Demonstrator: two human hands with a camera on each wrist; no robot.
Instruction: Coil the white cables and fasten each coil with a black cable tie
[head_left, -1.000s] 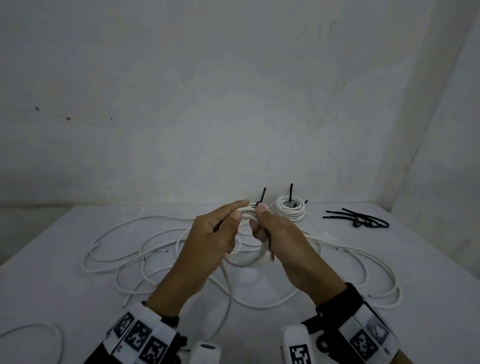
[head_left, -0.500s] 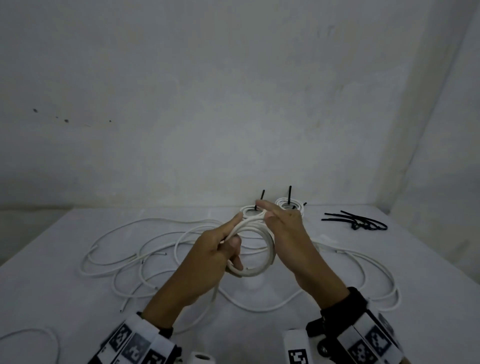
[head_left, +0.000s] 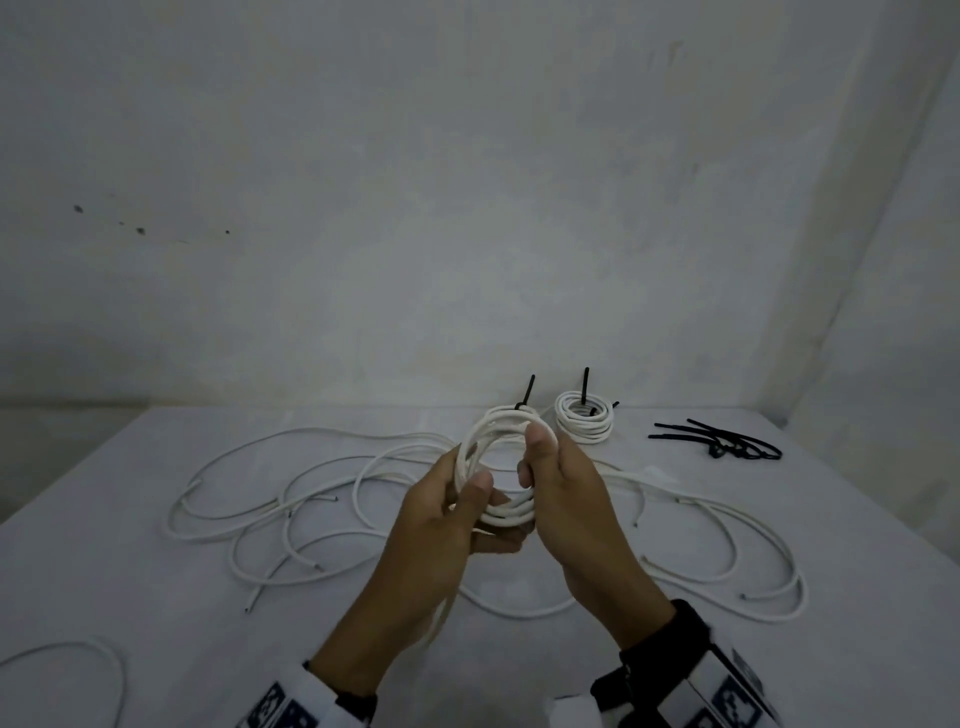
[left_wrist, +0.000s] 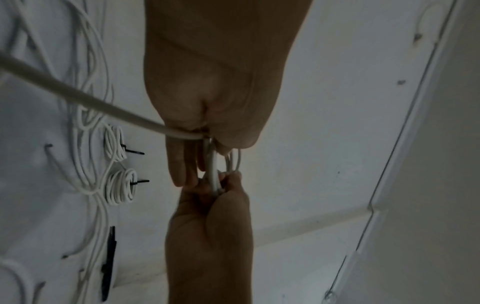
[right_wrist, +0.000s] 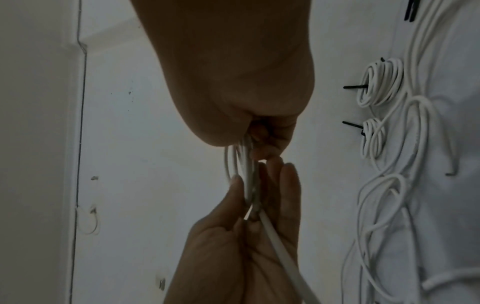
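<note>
On the table's (head_left: 130, 545) left, loose white cables (head_left: 291, 499) lie sprawled, uncoiled. The left hand (head_left: 441, 525) pinches the lower left of the half-wound coil (head_left: 498, 441), thumb on top, with the free tail (left_wrist: 78, 96) trailing down past the wrist. The right hand (head_left: 566, 499) clamps the coil's right side, thumb up. To wind well, keep each new turn flat against the others and let the tail feed slack (a twisted tail will likely spring the loops). Behind stand two tied coils (head_left: 584, 423); spare black cable ties (head_left: 727, 444) lie far right.
</note>
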